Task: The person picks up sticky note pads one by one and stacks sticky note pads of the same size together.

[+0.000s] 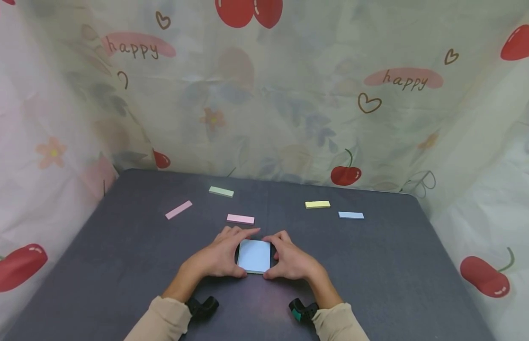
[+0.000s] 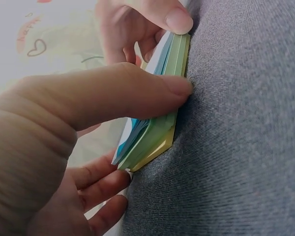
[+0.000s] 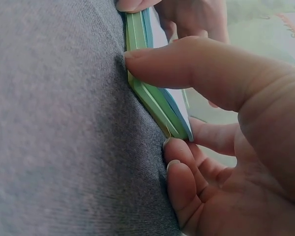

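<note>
A stack of square sticky notes (image 1: 254, 256) lies on the dark table, its top sheet light blue. In the left wrist view the pad stack (image 2: 155, 130) shows blue, green and yellow layers along its edge. My left hand (image 1: 221, 255) grips its left side, thumb on the near edge and fingers at the far left corner. From the right, my right hand (image 1: 295, 261) holds the opposite side in the same way. The right wrist view shows that thumb (image 3: 155, 64) across the layered edge, with curled fingertips (image 3: 179, 152) by the corner.
Beyond the hands lie small note strips: a pink strip (image 1: 240, 219), another pink strip (image 1: 178, 210), a pale green strip (image 1: 221, 192), a yellow strip (image 1: 317, 204) and a blue strip (image 1: 351, 215). A printed curtain (image 1: 264, 128) hangs behind the table (image 1: 375, 284) and along both sides.
</note>
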A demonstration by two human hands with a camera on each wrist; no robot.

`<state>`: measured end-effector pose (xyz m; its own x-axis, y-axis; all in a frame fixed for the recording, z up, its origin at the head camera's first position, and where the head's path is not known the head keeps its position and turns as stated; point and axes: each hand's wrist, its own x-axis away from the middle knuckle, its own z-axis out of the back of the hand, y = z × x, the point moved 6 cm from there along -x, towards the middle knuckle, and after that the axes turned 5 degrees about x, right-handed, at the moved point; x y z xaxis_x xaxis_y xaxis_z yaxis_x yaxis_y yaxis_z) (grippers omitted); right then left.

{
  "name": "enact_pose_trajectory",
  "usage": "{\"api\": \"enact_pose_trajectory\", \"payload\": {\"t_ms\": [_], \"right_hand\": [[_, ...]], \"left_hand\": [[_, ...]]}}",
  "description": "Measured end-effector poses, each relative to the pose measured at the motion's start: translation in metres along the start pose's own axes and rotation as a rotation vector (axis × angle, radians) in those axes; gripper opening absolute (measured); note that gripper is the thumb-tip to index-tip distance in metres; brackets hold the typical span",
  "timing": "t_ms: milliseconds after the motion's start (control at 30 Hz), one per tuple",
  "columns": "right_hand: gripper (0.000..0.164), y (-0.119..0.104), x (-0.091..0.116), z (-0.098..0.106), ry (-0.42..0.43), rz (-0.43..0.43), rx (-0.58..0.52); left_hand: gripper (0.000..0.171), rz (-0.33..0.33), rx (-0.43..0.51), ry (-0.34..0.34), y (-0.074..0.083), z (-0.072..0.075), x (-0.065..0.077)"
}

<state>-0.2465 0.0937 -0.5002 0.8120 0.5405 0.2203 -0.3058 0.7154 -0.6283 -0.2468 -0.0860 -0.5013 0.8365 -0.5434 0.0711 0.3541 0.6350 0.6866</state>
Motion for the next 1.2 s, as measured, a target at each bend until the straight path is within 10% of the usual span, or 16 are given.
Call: {"api": "enact_pose_trajectory", "payload": {"t_ms": [800,1200], "right_hand": [[0.091,-0.001,-0.001,0.001,-0.01,-0.005,-0.015],[0.071,-0.004,-0.003,0.023,-0.006,-0.022,-0.003]], "left_hand": [[0.105,-0.007,0.011,0.0,0.0,0.003,0.003],[0.091,-0.002,0.121,0.034,-0.008,0.033,0.004]]}}
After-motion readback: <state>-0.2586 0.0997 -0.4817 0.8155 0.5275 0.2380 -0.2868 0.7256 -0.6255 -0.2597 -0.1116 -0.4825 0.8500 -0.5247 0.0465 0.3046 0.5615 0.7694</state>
